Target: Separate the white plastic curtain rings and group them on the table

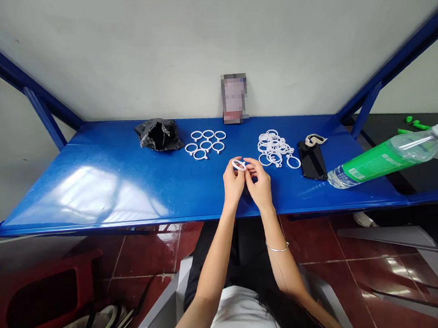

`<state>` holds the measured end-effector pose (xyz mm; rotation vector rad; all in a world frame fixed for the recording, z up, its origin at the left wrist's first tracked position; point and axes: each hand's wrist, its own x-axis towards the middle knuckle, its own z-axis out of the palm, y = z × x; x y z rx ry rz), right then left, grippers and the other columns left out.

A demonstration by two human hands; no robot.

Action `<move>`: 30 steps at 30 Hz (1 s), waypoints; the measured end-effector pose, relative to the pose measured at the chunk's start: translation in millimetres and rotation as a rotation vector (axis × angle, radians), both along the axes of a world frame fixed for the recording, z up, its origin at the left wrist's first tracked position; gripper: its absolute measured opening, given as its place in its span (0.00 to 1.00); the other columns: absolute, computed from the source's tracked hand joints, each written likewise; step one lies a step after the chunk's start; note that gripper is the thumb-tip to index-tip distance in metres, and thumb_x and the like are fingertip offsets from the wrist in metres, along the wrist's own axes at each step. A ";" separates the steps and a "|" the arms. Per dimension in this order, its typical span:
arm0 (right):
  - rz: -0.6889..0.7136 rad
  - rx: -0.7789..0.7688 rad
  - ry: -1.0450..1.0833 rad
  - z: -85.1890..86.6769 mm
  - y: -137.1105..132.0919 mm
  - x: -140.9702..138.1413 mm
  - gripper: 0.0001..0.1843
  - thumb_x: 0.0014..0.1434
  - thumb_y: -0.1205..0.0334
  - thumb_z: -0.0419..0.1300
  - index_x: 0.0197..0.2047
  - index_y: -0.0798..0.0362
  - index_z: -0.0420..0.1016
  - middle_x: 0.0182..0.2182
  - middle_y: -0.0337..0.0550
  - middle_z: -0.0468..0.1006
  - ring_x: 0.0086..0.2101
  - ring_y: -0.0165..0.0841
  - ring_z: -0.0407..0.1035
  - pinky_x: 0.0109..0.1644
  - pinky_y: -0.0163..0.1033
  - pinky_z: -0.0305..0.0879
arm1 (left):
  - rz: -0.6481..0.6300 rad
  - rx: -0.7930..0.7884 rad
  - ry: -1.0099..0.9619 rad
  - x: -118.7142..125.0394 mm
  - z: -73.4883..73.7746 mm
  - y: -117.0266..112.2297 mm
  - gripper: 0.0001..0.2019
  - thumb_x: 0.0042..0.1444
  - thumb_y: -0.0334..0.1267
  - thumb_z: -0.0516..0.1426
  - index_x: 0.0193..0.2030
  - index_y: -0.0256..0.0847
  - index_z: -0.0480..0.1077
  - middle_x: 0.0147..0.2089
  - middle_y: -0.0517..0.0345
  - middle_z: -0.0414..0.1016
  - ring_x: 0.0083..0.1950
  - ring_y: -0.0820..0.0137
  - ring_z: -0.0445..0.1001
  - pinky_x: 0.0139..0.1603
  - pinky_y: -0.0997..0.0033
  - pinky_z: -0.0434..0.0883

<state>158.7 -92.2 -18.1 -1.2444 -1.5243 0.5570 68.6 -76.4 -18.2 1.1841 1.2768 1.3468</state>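
Head view: pinching white ring (239, 164) between fingers of left hand (233, 183) and right hand (259, 185) (both narrowed onto it). Lying with long axis left-right.

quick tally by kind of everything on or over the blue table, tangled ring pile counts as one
laid-out rings: 7
held ring: 1
ring pile: 1
black bag: 1
bottle: 1
black case: 1
beige piece: 1
card: 1
total: 14

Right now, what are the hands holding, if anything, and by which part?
Both hold one white ring above the blue table. The left hand pinches the ring's left rim and the right hand pinches its right rim.
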 end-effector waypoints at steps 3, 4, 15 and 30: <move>0.071 0.014 -0.050 -0.1 -1.1 -0.5 0.13 0.65 0.63 0.52 0.48 0.48 0.76 0.46 0.47 0.79 0.41 0.36 0.75 0.47 0.41 0.73 | -0.045 0.030 -0.014 -5.1 1.2 -1.9 0.11 0.64 0.37 0.52 0.48 0.37 0.72 0.45 0.51 0.79 0.41 0.69 0.77 0.42 0.73 0.73; 0.072 0.011 -0.033 -0.7 -1.2 -0.5 0.13 0.65 0.62 0.53 0.48 0.48 0.76 0.46 0.47 0.80 0.42 0.37 0.75 0.48 0.42 0.73 | -0.051 0.037 -0.018 -6.7 1.4 -2.4 0.11 0.64 0.38 0.52 0.46 0.36 0.73 0.43 0.51 0.79 0.40 0.69 0.77 0.42 0.73 0.73; -0.050 -0.144 0.359 -4.6 0.2 5.7 0.20 0.65 0.45 0.55 0.35 0.53 0.75 0.25 0.40 0.76 0.27 0.30 0.69 0.33 0.35 0.67 | -0.175 0.013 -0.225 -7.1 1.6 -5.9 0.14 0.56 0.45 0.61 0.43 0.36 0.78 0.44 0.48 0.82 0.44 0.65 0.79 0.48 0.68 0.74; 0.186 -0.342 0.439 -12.0 1.4 9.6 0.18 0.59 0.45 0.59 0.40 0.52 0.71 0.23 0.35 0.73 0.23 0.27 0.67 0.28 0.34 0.65 | -0.390 0.066 0.149 -39.8 -0.7 0.2 0.17 0.57 0.51 0.58 0.33 0.36 0.73 0.28 0.55 0.78 0.30 0.70 0.76 0.34 0.73 0.70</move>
